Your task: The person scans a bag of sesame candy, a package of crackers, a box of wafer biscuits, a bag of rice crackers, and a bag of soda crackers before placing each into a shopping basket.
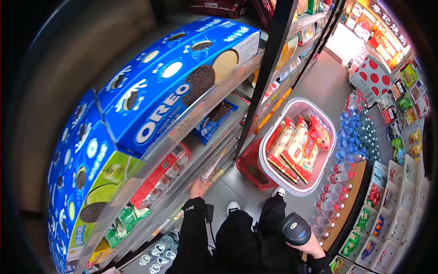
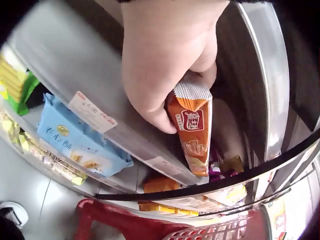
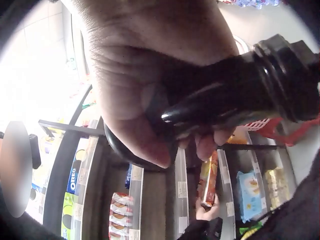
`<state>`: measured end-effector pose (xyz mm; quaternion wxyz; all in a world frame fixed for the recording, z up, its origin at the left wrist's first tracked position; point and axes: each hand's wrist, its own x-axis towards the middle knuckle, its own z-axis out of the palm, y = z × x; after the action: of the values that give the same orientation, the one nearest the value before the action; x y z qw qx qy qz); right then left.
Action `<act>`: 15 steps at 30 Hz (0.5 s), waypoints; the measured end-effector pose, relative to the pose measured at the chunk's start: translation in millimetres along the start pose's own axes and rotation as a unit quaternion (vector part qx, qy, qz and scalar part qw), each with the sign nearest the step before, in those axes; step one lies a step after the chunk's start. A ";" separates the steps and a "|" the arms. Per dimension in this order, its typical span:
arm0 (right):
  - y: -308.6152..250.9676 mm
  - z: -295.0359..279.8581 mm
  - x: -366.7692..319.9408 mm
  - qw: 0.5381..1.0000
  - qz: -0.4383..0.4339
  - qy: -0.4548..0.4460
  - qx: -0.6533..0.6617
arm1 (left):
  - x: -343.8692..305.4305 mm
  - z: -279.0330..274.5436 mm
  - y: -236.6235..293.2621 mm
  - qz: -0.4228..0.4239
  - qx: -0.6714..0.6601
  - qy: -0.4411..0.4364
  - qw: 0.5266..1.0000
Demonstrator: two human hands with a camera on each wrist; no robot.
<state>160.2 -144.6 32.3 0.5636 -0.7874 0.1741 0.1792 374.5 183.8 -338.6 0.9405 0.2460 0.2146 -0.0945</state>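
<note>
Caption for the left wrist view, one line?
Left hand grips an orange snack packet at a shop shelf, with a blue packet nearby.

The right hand (image 3: 150, 75) hides much of the scanner (image 3: 260, 90); the frame edge cuts its end.

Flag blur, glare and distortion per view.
Head: heavy fisheye, Oreo boxes bow, dark vignette at the rim, lit signs top right glare. Left wrist: left hand soft, orange packet sharper. Right wrist: right hand and scanner close and blurred, upper left blown out.
</note>
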 end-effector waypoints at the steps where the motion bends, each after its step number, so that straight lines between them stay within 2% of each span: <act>1: -4.1 -0.6 -1.0 1.000 -0.007 -0.002 -0.020 | -13.8 6.5 2.0 -0.015 0.019 0.048 0.999; 2: -6.1 -1.1 -1.6 1.000 -0.012 -0.004 -0.021 | -30.2 15.8 5.0 -0.030 0.037 0.097 0.994; 3: -7.1 -1.6 -0.9 1.000 -0.020 -0.007 -0.018 | -57.7 40.1 13.8 -0.007 0.095 0.094 0.991; 4: -9.8 -1.5 -0.5 0.999 -0.028 -0.010 -0.014 | -94.2 83.4 27.3 0.019 0.090 0.088 0.992; 7: -24.0 -0.4 3.7 0.999 -0.044 -0.030 -0.008 | -134.5 67.9 42.2 0.045 0.068 0.127 0.988; 9: -29.0 1.4 8.3 0.997 -0.067 -0.041 -0.019 | -162.8 54.8 60.7 -0.004 0.090 0.108 0.990; 10: -34.1 3.1 11.3 0.996 -0.071 -0.051 -0.019 | -173.8 44.1 70.7 0.005 0.089 0.113 0.990; 12: -43.7 6.7 16.5 0.994 -0.068 -0.082 -0.014 | -196.6 30.0 88.6 -0.049 0.149 0.077 0.985; 14: -46.0 12.8 23.7 0.991 -0.077 -0.107 -0.012 | -220.0 25.6 98.2 -0.015 0.141 0.093 0.985; 15: -48.0 15.5 27.2 0.988 -0.093 -0.122 -0.015 | -231.5 23.6 105.5 -0.048 0.159 0.099 0.981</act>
<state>205.5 -117.3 54.2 0.5828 -0.7807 0.0274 0.2238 206.9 279.5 -171.2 0.8578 0.3902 0.3001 -0.1479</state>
